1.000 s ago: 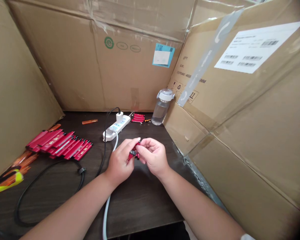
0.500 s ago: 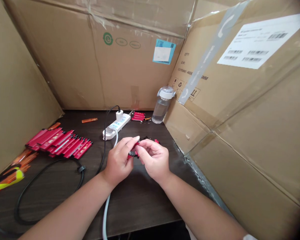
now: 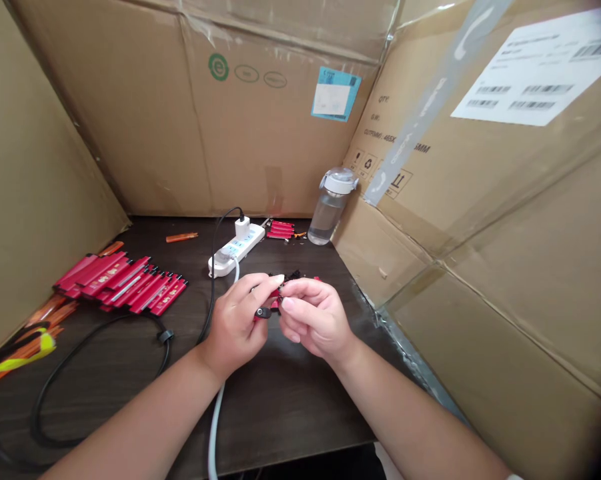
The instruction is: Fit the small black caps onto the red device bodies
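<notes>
My left hand [image 3: 236, 321] is closed around a small red piece with a black end [image 3: 263, 312]. That black end carries a round ring or hole and sticks out between the fingers. Just to the right, my right hand [image 3: 321, 319] pinches with thumb and forefinger at something tiny close to the same piece. What is in this pinch is mostly hidden by the fingertips. Behind the hands lie small black bits [image 3: 293, 275] on the dark table, partly covered. Both hands are near each other over the middle of the table.
Red flat strips with black ends [image 3: 123, 283] lie in a row at left, beside orange strips [image 3: 50, 313]. A white power strip [image 3: 237, 250], black cable [image 3: 43, 387], more red strips [image 3: 281, 230] and a water bottle [image 3: 327, 210] stand behind. Cardboard walls [image 3: 260, 147] enclose the table.
The fingers of my right hand have shifted slightly, its thumb now drawn back a little from the red piece. My left hand keeps its hold. The view has turned slightly.
</notes>
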A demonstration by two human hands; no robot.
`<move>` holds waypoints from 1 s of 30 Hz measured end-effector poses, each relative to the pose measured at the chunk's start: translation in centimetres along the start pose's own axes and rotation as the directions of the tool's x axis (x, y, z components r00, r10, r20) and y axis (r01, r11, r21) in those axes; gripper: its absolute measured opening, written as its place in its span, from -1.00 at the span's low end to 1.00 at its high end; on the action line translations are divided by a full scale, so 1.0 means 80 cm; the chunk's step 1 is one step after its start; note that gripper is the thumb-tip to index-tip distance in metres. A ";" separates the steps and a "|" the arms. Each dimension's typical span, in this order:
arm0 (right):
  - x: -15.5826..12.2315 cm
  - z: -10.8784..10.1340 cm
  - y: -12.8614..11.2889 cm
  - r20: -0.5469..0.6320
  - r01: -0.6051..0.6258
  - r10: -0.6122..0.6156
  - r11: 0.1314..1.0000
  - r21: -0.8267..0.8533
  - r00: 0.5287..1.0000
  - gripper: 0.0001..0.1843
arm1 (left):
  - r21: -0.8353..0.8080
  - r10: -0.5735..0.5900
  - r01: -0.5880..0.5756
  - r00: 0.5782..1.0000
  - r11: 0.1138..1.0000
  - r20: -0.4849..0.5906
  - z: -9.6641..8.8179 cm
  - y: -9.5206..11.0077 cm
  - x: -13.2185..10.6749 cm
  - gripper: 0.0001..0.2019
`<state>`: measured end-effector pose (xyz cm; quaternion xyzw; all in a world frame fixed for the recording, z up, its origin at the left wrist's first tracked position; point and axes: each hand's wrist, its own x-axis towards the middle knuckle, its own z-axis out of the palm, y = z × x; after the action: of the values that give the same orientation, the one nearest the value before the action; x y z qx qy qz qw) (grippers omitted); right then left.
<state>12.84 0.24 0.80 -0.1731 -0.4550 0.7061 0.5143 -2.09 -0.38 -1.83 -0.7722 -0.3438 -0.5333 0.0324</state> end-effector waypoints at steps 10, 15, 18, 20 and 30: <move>-0.003 0.005 -0.003 0.018 -0.011 0.010 0.998 0.064 1.000 -0.91 | 0.010 0.053 -0.053 0.998 0.999 -0.027 -0.001 0.003 -0.001 -0.41; -0.004 0.007 -0.005 0.020 -0.022 0.021 0.999 0.049 1.000 -0.90 | 0.031 0.066 -0.065 0.997 0.997 -0.040 -0.001 0.004 -0.002 -0.43; -0.005 0.008 -0.005 0.009 -0.009 0.009 1.000 0.010 1.000 -0.88 | 0.051 0.065 -0.063 0.997 0.997 -0.040 -0.002 0.004 -0.003 -0.45; -0.006 0.007 -0.002 0.001 0.010 -0.010 0.999 -0.032 1.000 -0.86 | 0.061 0.067 -0.064 0.997 0.996 -0.043 -0.002 0.004 -0.002 -0.46; -0.012 0.006 0.001 -0.035 0.170 -0.194 0.923 -0.344 0.980 -0.83 | 0.092 0.058 -0.056 0.998 0.994 -0.027 -0.001 0.006 -0.002 -0.45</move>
<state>12.84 -0.85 0.77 -0.2401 -0.5661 0.5600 0.5553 -1.96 -0.86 -1.80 -0.7715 -0.3451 -0.5272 0.0878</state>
